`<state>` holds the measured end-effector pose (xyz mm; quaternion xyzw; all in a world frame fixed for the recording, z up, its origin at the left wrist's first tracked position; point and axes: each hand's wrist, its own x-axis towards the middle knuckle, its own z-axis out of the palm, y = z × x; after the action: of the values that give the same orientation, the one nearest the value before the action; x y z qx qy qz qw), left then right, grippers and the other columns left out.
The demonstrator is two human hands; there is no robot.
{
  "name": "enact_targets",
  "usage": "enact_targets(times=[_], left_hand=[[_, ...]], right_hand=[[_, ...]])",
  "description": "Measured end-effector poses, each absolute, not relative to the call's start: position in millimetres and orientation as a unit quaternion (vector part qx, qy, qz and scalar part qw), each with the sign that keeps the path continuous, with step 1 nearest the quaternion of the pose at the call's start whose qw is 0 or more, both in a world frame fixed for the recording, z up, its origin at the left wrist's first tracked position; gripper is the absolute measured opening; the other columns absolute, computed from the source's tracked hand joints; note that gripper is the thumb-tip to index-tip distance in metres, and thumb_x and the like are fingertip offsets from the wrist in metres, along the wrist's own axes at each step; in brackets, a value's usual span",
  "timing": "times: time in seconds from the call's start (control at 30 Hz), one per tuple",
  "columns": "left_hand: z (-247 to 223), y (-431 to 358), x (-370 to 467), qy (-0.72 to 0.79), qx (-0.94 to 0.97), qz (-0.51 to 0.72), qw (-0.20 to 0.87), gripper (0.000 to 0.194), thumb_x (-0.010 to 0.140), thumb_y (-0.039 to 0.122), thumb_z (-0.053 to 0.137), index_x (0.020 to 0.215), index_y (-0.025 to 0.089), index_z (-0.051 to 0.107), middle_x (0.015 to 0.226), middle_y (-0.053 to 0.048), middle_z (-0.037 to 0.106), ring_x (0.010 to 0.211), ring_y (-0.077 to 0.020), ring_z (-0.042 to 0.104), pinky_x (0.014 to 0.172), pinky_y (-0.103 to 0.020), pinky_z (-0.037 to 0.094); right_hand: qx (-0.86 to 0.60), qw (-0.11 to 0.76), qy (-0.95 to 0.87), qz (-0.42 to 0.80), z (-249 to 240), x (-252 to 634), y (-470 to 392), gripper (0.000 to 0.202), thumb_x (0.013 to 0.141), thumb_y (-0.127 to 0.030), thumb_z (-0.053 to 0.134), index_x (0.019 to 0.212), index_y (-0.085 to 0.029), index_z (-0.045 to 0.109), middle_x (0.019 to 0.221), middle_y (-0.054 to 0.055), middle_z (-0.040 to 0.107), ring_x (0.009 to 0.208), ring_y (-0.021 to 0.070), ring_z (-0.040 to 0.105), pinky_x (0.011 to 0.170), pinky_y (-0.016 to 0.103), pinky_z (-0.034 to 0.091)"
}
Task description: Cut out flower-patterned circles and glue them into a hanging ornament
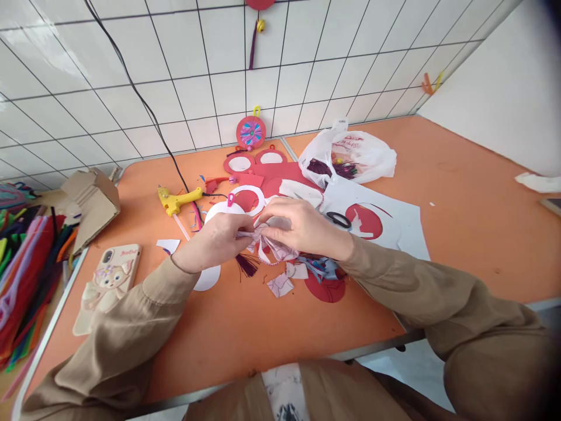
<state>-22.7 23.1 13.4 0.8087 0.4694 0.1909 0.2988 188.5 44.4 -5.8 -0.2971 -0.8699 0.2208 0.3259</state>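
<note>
Both hands meet over the middle of the orange table. My left hand (223, 237) pinches the left end of a gathered piece of pale pink patterned fabric (280, 248). With thumb and fingers closed, my right hand (304, 225) grips the same fabric from the right. A reddish cord edges its lower side. Below it lie a dark purple tassel (248, 265) and small patterned fabric scraps (280, 285). White paper rings (254, 190) and white discs (208, 279) lie just behind and beside my left hand. Blue ribbon strips (322, 268) rest under my right wrist on a red disc (326, 289).
A yellow glue gun (175, 200) and a phone (107, 286) lie left, near colourful pipe cleaners (26, 275) and cardboard (94, 202). Black-handled scissors (339, 220) rest on white paper (394, 216). A plastic bag (368, 152) and a decorated red disc (251, 131) stand behind.
</note>
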Motion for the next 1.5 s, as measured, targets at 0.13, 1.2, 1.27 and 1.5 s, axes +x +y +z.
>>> enact_targets(times=[0.13,1.2,1.27,1.5], left_hand=[[13,25,-22,0.471,0.803,0.194,0.311,0.016,0.080,0.021,0.058,0.065,0.021,0.053,0.063,0.002,0.054,0.060,-0.0128,0.047,0.057,-0.027,0.035],[15,28,-25,0.460,0.383,0.205,0.774,0.081,0.079,0.087,0.043,0.060,0.014,0.071,0.055,-0.012,0.067,0.041,-0.0156,0.058,0.035,-0.024,0.040],[14,25,-19,0.484,0.351,0.230,0.768,0.064,0.084,0.071,0.057,0.060,0.014,0.070,0.054,-0.009,0.066,0.042,-0.0140,0.059,0.035,-0.022,0.041],[17,17,-10,0.523,0.335,0.290,0.728,0.017,0.087,0.019,0.070,0.071,0.013,0.067,0.058,-0.004,0.067,0.044,-0.0115,0.062,0.039,-0.018,0.045]], right_hand=[[-0.302,0.313,-0.858,0.273,2,189,41,0.020,0.085,-0.026,0.070,0.102,-0.016,0.068,0.102,0.009,0.074,0.092,0.0211,0.067,0.082,0.035,0.050],[-0.216,0.475,-0.849,-0.084,-30,177,53,0.018,0.086,-0.009,0.055,0.074,-0.022,0.056,0.076,0.003,0.066,0.081,0.0191,0.064,0.077,0.037,0.050],[-0.181,0.455,-0.859,-0.147,-33,178,53,0.020,0.089,-0.007,0.054,0.075,-0.021,0.057,0.077,0.003,0.066,0.084,0.0185,0.065,0.078,0.037,0.049],[-0.149,0.406,-0.870,-0.237,-33,181,54,0.023,0.095,-0.009,0.053,0.078,-0.022,0.062,0.080,0.001,0.068,0.088,0.0167,0.064,0.083,0.038,0.048]])
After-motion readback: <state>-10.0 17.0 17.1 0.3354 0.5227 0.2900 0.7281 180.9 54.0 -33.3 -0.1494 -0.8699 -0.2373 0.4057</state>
